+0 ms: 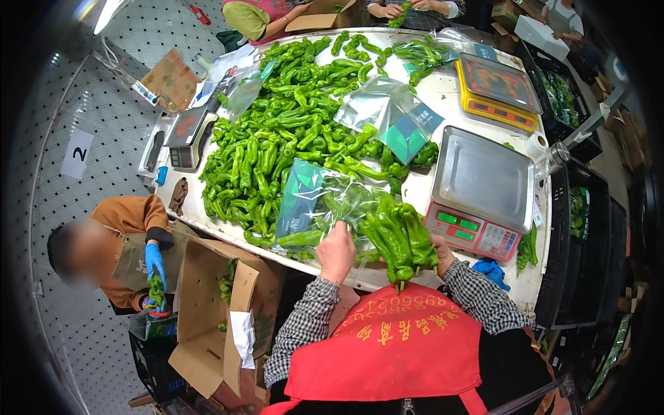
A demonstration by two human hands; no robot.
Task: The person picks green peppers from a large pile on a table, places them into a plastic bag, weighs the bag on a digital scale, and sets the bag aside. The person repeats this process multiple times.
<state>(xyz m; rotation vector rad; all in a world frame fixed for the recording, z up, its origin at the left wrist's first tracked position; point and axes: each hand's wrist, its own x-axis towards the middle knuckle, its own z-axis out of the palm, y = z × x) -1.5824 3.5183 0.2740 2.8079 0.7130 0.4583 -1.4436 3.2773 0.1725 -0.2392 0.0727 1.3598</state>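
My left hand (336, 251) pinches the open edge of a clear plastic bag (348, 194) with a printed blue-green panel (301, 194). In my right hand (442, 253) lies a bunch of long green peppers (395, 233), stems towards me, at the mouth of that bag. Most of the right palm is hidden beneath the peppers. Behind the bag spreads a large heap of loose green peppers (280, 119). A second clear bag (381, 104) rests on the heap's right side. Just right of my right hand stands a red digital scale (474, 233) with a bare steel pan (482, 168).
A yellow scale (498, 114) and a grey scale (187, 132) stand on the white table (446, 85). Black crates (581, 249) line the right side. A cardboard box (207, 290) sits at lower left, beside a blue-gloved co-worker (129, 244). Other people work across the table.
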